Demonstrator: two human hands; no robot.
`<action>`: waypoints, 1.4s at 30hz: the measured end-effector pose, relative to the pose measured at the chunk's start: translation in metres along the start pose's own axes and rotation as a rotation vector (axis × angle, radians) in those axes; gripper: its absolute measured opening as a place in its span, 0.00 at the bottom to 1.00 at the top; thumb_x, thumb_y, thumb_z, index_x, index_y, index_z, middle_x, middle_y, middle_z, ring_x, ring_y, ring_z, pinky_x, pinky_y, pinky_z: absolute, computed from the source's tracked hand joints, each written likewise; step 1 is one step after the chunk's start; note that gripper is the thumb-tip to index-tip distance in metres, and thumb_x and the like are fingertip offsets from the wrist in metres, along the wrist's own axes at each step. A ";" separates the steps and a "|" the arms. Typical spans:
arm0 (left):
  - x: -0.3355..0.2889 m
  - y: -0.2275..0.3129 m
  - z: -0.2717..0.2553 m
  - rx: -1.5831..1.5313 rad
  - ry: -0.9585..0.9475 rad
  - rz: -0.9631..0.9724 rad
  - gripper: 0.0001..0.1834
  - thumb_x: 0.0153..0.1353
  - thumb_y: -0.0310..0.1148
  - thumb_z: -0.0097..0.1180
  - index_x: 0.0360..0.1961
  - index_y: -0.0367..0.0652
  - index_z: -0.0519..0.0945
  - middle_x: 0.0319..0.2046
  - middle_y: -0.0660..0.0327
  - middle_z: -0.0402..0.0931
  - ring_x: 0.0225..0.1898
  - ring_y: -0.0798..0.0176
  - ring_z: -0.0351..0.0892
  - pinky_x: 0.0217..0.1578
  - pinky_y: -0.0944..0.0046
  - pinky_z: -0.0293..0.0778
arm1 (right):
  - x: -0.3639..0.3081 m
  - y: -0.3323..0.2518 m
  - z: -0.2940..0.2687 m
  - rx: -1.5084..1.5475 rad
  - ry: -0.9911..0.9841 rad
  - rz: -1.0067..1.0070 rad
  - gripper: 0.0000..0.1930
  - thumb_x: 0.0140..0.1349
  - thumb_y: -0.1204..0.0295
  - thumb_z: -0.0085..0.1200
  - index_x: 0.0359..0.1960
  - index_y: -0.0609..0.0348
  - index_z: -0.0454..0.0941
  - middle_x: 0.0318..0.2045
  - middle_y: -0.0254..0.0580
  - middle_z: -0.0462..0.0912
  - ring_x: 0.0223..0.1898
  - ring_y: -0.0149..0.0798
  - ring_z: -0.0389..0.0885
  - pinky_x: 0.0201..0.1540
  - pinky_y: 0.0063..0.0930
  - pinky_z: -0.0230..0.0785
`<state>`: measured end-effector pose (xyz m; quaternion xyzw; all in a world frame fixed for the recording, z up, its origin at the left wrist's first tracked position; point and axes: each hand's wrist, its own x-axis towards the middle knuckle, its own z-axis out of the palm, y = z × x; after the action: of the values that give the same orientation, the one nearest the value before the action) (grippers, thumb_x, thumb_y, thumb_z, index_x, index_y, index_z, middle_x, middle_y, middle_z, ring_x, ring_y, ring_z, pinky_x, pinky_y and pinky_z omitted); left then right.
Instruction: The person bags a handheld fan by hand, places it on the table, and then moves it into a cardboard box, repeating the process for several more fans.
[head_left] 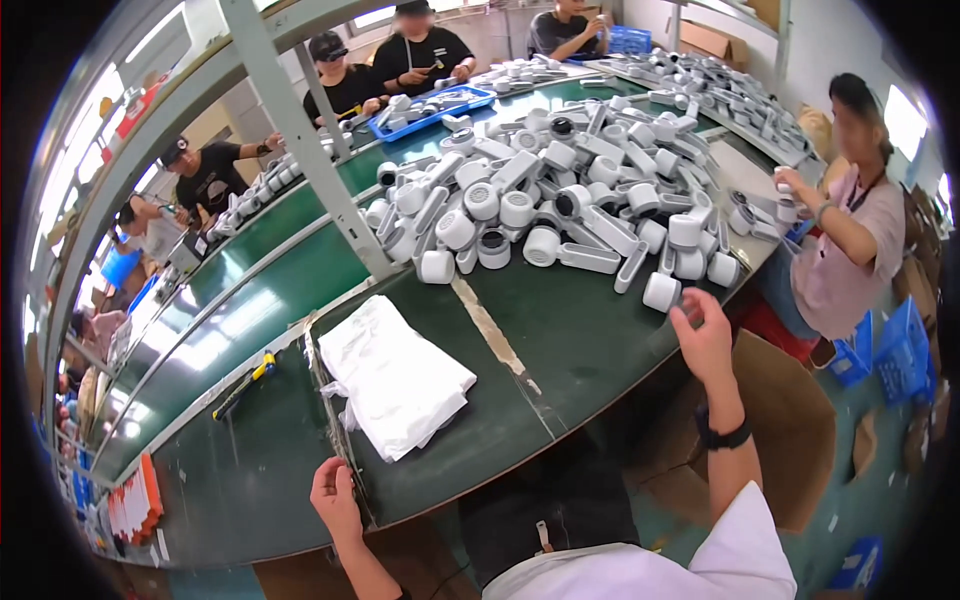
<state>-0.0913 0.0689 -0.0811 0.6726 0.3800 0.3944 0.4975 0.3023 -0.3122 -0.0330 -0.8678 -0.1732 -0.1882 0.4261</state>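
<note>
Head view: the right hand [703, 335] has its fingers spread and slightly curled, empty, with the fingertips just short of a white cap-shaped part [661, 291] that stands alone at the near edge of the pile [560, 200]. The left hand [335, 497] rests closed on the near edge of the table [560, 340], its fingers curled over the rim beside a stack of bags [395, 375]; whether it pinches a bag I cannot tell.

The step looks like a reach to pick a part from the heap. The next move seems to call for closing the fingers round that loose piece and lifting it clear without nudging its neighbours.

The right arm is stretched forward and up from the lower edge, wrist nearly straight, a dark band on it. The left forearm is short and bent, close to the body.
</note>
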 end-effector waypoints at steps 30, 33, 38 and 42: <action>0.000 0.009 0.002 0.027 -0.007 0.045 0.08 0.67 0.28 0.53 0.42 0.35 0.79 0.33 0.65 0.78 0.33 0.74 0.74 0.32 0.74 0.68 | 0.049 -0.005 0.063 -0.432 -0.005 0.401 0.32 0.50 0.39 0.60 0.51 0.44 0.79 0.65 0.44 0.62 0.64 0.67 0.55 0.61 0.63 0.58; -0.001 0.008 0.003 0.010 0.003 0.048 0.08 0.67 0.28 0.53 0.42 0.35 0.79 0.33 0.64 0.79 0.33 0.74 0.74 0.32 0.74 0.68 | 0.024 -0.014 0.062 -0.395 -0.019 0.341 0.33 0.50 0.40 0.60 0.51 0.48 0.79 0.64 0.46 0.64 0.64 0.65 0.54 0.61 0.59 0.60; -0.002 0.005 -0.001 -0.001 0.007 0.041 0.08 0.67 0.27 0.53 0.42 0.35 0.79 0.34 0.63 0.79 0.33 0.73 0.74 0.32 0.74 0.69 | 0.010 0.002 0.048 -0.236 0.015 0.097 0.32 0.53 0.46 0.61 0.55 0.53 0.75 0.57 0.48 0.71 0.59 0.57 0.66 0.57 0.47 0.66; -0.002 0.004 0.000 -0.030 -0.003 0.040 0.08 0.67 0.27 0.53 0.42 0.35 0.79 0.35 0.63 0.79 0.34 0.73 0.75 0.33 0.74 0.69 | 0.037 0.044 0.009 -0.049 0.033 0.112 0.20 0.58 0.72 0.49 0.54 0.59 0.74 0.54 0.50 0.74 0.51 0.53 0.76 0.54 0.37 0.70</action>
<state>-0.0922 0.0661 -0.0775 0.6730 0.3600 0.4090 0.5002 0.3560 -0.3247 -0.0503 -0.8831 -0.1126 -0.1826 0.4172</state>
